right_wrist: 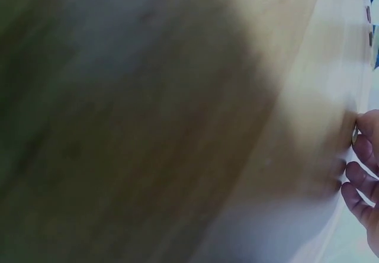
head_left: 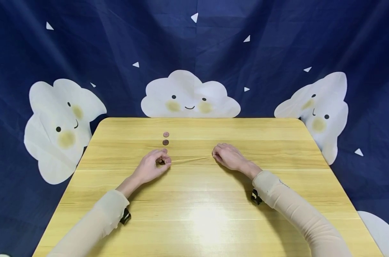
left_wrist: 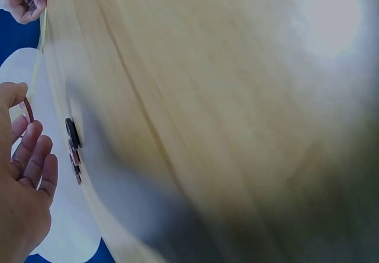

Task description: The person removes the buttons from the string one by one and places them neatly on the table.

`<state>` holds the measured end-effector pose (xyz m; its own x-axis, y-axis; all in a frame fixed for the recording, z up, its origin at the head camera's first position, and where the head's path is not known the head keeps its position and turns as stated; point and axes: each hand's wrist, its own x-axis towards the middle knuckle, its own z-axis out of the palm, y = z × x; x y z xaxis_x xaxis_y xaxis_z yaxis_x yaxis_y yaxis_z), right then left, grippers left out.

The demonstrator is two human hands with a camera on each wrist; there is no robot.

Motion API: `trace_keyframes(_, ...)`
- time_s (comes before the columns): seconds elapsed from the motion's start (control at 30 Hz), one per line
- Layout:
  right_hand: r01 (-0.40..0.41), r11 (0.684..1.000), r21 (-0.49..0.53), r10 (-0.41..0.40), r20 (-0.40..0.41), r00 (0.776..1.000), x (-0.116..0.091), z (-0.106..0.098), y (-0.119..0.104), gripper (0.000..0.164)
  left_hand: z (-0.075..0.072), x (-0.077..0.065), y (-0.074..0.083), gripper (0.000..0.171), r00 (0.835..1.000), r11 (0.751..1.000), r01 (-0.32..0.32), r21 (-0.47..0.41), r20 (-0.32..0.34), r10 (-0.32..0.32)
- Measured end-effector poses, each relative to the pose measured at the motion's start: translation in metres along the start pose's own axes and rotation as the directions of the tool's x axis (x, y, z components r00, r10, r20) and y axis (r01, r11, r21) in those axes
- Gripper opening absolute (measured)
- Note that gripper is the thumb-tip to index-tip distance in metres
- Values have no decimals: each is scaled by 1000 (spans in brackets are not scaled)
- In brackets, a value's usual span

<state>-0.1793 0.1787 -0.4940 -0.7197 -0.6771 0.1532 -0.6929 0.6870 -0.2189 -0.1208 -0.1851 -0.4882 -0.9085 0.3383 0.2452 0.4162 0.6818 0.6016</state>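
Note:
In the head view my left hand (head_left: 149, 167) pinches a reddish-brown button (head_left: 168, 161) between thumb and forefinger, tilted on edge. A thin yellow thread (head_left: 192, 159) runs from this button across to my right hand (head_left: 229, 157), stretched nearly straight. The right thumb and forefinger pinch the thread's other end; a small pale bit (right_wrist: 355, 134) shows between them in the right wrist view, too small to name. Behind the left hand, a pink button (head_left: 166, 134) and a dark button (head_left: 165, 142) lie in a row with others, partly hidden by the fingers.
Both hands are over a light wooden table (head_left: 194, 200) with rounded far corners. A dark blue cloth (head_left: 194, 43) with white clouds hangs behind and beside it. A dark wrist device (head_left: 256, 197) sits under the right sleeve, another (head_left: 125, 216) under the left.

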Motion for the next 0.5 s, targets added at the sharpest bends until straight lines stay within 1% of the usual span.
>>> trace_keyframes(0.13,5,1000,-2,-5,-4,1000,0,-1,0,5,-3,-5,-2,16,1000,1000,23,-3,-3,-23)
trace_keyframes(0.27,8,1000,-8,-8,-2,1000,0,0,-1,6,-7,-12,-3,18,998,998,59,16,8,-59)
trace_keyframes(0.37,5,1000,-9,-5,2,1000,0,1,-1,6,-10,-17,-4,20,998,997,63,34,9,-64)
trace_keyframes(0.5,1,1000,-8,-1,4,1000,0,1,0,5,-11,-23,-7,21,999,997,53,61,7,-53)
